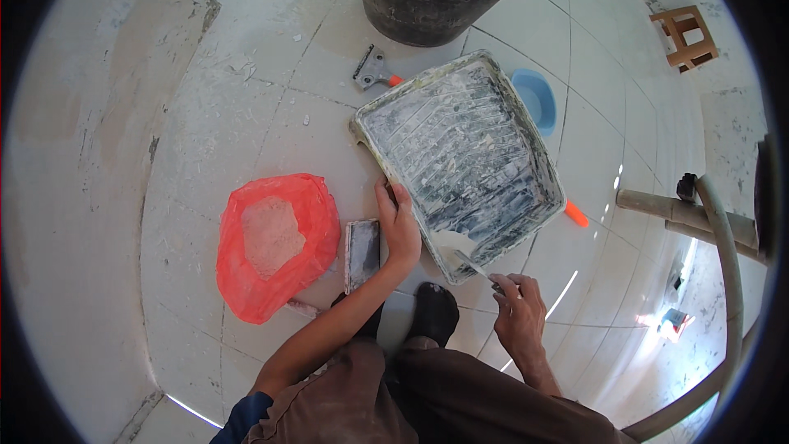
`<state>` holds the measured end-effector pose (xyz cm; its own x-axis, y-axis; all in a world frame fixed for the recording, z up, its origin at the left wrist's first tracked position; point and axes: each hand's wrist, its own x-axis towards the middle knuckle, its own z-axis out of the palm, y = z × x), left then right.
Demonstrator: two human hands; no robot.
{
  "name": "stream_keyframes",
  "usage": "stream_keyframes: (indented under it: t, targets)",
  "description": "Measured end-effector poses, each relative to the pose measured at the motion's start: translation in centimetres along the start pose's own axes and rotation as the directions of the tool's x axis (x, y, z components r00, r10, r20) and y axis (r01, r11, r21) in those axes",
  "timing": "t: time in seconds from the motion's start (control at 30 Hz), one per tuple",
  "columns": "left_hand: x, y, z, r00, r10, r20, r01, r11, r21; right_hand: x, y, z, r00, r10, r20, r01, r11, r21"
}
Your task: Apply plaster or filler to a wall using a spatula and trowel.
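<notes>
A paint tray with a ribbed bottom, smeared with white and grey residue, lies tilted on the floor in front of me. My left hand grips its left rim, fingers at the edge. At the near corner, a patch of wet white paste sits in the tray. My right hand is closed around a slim tool with a narrow metal blade, perhaps a small putty knife; its tip reaches the paste. Left of my left forearm is an open red plastic bag holding white powder.
A black bucket stands beyond the tray, near a wide scraper. A blue bowl and an orange handle show at the tray's right. A rectangular block lies by my feet. Poles and a brown stool are at right.
</notes>
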<state>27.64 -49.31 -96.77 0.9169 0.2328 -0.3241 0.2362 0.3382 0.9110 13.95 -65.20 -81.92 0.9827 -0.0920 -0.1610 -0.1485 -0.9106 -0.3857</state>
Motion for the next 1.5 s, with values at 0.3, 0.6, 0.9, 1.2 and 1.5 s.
stream_keyframes:
  t: [0.3, 0.6, 0.9, 1.2, 1.5]
  targets:
    - [-0.1, -0.1, 0.1, 0.999, 0.031, -0.034, -0.029, 0.998, 0.050, 0.2, 0.9, -0.2, 0.997, 0.082, 0.005, -0.082, 0.989, 0.124]
    - [-0.9, 1.4, -0.3, 0.998, 0.010, -0.060, -0.008, 0.999, 0.037, 0.2, -0.2, -1.6, 0.989, 0.151, -0.007, -0.142, 0.947, 0.289]
    - [-3.9, 9.8, -8.3, 0.976, 0.073, 0.204, -0.145, 0.920, 0.363, -0.7, 0.1, -0.3, 0.982, 0.155, -0.105, -0.098, 0.903, 0.419]
    - [-7.3, 4.0, -15.0, 0.967, -0.012, 0.254, -0.166, 0.729, 0.665, -1.2, 1.2, 2.4, 0.961, 0.246, -0.122, -0.155, 0.852, 0.500]
    - [-6.0, 2.6, -14.2, 0.965, 0.010, 0.263, -0.210, 0.636, 0.743, -2.0, 2.3, 2.6, 0.944, 0.319, -0.080, -0.204, 0.758, 0.619]
